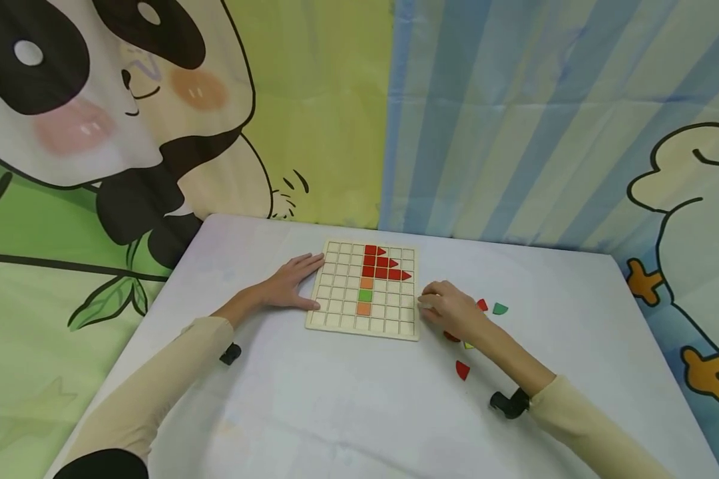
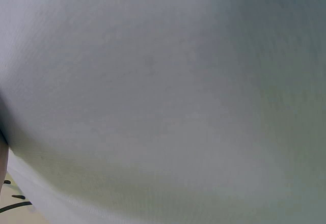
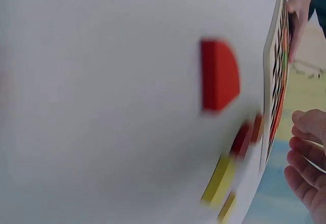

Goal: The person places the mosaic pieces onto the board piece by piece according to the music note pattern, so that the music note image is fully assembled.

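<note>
A wooden grid board (image 1: 335, 319) lies on the white table. Three rows of red pieces (image 1: 385, 273), each ending in a pointed one, fill part of its upper middle. Below them run an orange square (image 1: 367, 283), a green square (image 1: 365, 295) and another orange square (image 1: 363, 309). My left hand (image 1: 287, 283) rests at the board's left edge, fingers and thumb spread. Just beside the right edge is my right hand (image 1: 452, 309), its fingers loosely bent; the right wrist view shows no piece between them. The left wrist view holds almost only blurred white cloth.
Around my right forearm lie loose pieces: a red quarter-round block (image 1: 463, 370), a green one (image 1: 500, 309), a small red one (image 1: 482, 305), a dark red one (image 1: 452, 336) and a yellow block (image 3: 219, 180). A printed cartoon curtain (image 1: 311, 133) hangs behind the table.
</note>
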Demonstrator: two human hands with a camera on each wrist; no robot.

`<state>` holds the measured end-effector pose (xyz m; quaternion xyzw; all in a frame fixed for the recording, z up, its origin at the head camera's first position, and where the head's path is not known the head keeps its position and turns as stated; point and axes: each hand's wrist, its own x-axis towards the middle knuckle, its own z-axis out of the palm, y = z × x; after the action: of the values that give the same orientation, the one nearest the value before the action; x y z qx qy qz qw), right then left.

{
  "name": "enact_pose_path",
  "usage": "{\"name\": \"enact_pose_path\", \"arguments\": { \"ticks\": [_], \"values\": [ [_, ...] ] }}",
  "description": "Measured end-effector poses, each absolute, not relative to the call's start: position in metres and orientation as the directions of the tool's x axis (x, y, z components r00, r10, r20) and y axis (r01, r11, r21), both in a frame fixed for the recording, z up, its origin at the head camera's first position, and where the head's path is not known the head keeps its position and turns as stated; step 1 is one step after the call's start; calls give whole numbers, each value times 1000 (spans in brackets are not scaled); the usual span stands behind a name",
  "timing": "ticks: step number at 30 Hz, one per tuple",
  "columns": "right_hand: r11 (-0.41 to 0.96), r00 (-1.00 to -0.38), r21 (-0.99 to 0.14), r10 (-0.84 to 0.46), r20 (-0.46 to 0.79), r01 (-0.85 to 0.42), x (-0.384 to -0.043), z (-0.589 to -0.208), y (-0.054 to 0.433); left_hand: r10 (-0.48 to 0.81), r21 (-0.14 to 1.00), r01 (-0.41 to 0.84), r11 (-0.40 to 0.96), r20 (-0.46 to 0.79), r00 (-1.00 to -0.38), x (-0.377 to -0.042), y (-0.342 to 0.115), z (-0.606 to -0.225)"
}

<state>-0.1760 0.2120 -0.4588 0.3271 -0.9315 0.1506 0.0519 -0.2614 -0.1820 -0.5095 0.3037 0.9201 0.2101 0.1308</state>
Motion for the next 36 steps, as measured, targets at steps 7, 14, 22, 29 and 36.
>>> {"name": "enact_pose_path", "arguments": {
  "ticks": [7, 14, 22, 29, 36],
  "values": [
    [832, -871, -257, -471, 143, -492, -165, -456, 268, 619, 470, 510, 720, -103, -779, -263, -184, -512],
    [886, -909, -207, -396, 129, -415, -161, -454, 300, 617, 460, 513, 724, -101, -780, -264, -185, -515],
    [900, -930, -233, -350, 116, -368, -163, -463, 316, 623, 470, 517, 716, -96, -776, -263, -185, -513],
    [911, -943, -247, -314, 107, -331, -164, -464, 315, 621, 470, 516, 716, -93, -778, -263, -184, -513],
    [934, -963, -237, -250, 102, -267, -165, -463, 312, 620, 460, 515, 723, -104, -777, -263, -183, -513]
  ]
}}
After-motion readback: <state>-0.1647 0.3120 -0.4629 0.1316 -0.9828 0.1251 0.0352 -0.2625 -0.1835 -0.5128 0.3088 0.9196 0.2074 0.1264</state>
